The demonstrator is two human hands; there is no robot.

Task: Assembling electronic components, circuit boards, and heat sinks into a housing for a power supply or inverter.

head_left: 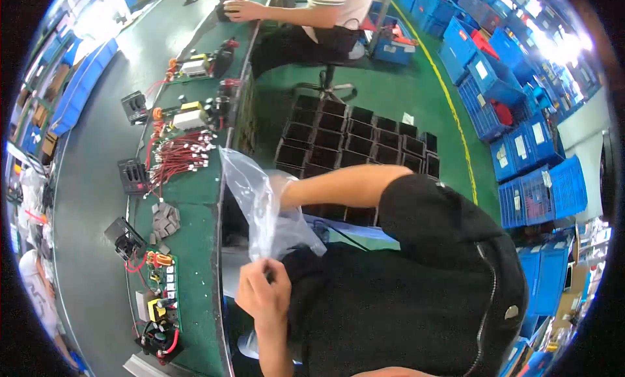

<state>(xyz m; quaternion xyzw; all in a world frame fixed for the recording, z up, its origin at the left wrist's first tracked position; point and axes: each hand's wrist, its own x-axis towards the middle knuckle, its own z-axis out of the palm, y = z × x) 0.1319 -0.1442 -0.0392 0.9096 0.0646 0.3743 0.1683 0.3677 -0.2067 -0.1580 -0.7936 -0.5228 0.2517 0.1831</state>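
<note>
Left grip (263, 287): thumb and fingers together, pinched on a gathered, narrow part of the clear plastic bag (262, 228).
Right grip (280, 187): at the bag's far side, partly veiled by film; whether its fingers are closed, and whether they sit behind or inside the plastic, I cannot tell.
Bag handling: probably very light, limp and slippery, apt to fold or cling; a sharp corner could likely tear it.
Bag hold: a bunched fold between thumb and fingers seems surest, as at the left; a single smooth layer would probably slide.
Bag look: colourless, see-through, creased, with pale glints; one pointed corner reaches toward the surface, another flap hangs toward the shirt. Its mouth is hard to make out.
Bag place: held up between the wearer's black shirt (403, 305) and the near edge of the surface (198, 240).
Surface, close by: a pile of small grey blocks (165, 221), a bundle of red and white leads (179, 157), and a circuit board (156, 305) with yellow and black parts.
Surface, farther along: black panels (133, 176) and a co-worker's hand (244, 11).
Floor: rows of black boxes (329, 139) beyond the right forearm.
Far side: stacked blue crates (543, 191) past a yellow line (449, 103).
</note>
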